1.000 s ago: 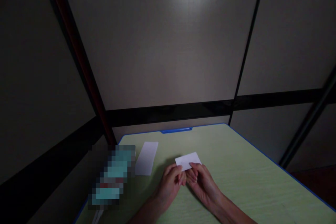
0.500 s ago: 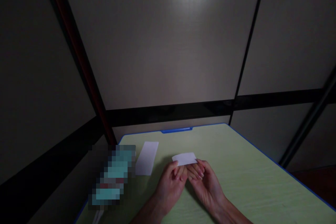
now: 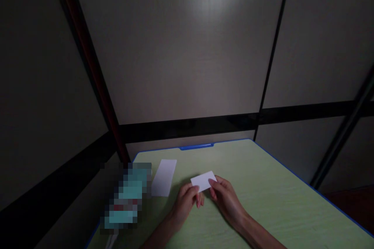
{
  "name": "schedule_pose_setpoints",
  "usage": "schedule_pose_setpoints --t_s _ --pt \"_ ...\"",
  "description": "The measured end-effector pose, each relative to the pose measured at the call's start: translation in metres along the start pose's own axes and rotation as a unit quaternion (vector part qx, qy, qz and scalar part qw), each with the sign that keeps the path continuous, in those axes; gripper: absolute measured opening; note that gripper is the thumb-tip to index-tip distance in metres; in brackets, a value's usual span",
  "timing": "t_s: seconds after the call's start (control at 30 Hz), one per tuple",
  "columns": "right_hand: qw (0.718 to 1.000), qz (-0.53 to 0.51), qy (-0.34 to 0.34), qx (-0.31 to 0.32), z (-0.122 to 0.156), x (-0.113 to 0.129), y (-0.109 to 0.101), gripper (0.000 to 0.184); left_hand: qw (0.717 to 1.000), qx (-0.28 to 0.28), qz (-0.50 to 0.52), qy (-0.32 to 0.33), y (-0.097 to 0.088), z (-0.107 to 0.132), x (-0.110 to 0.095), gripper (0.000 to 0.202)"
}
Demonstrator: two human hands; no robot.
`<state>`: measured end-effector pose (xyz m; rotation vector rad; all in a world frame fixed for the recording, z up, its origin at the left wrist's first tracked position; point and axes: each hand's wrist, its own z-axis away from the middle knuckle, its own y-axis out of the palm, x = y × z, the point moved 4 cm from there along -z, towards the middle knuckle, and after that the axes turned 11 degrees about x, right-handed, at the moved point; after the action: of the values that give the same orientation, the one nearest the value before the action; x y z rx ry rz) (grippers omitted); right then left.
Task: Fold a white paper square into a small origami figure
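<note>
The green table (image 3: 277, 202) supports the work. The left hand (image 3: 184, 204) and right hand (image 3: 229, 198) face each other, thumbs uppermost. Left of both, the white sheet (image 3: 164, 177) lies flat, presumably positioned for hand clearance. The white card (image 3: 203, 180) (the smallest item) sits between the hands, each pinched closed on one side, probably for even support.

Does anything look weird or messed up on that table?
Yes: the teal thing at the left of the table. It shows as blocky squares, so I can't tell what it is. The held white card and flat white sheet show no obvious damage.
</note>
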<state>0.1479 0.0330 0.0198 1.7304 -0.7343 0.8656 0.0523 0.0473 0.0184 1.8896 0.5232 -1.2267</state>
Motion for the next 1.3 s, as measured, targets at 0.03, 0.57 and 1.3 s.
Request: schedule_pose_setpoints --t_s 0.03,0.57,1.3 --pt "1.0 0.031 0.0 -0.003 0.001 0.001 0.0 0.024 1.0 -0.005 0.004 -0.002 0.0 0.0 0.001 0.025" --pt "0.995 -0.053 0.045 0.071 0.004 -0.01 0.011 0.028 0.999 -0.01 0.012 -0.034 0.008 0.007 0.007 0.007" --pt "0.998 0.029 0.037 0.038 0.002 -0.004 0.002 0.027 0.999 -0.025 0.045 0.003 -0.005 0.003 -0.003 0.013"
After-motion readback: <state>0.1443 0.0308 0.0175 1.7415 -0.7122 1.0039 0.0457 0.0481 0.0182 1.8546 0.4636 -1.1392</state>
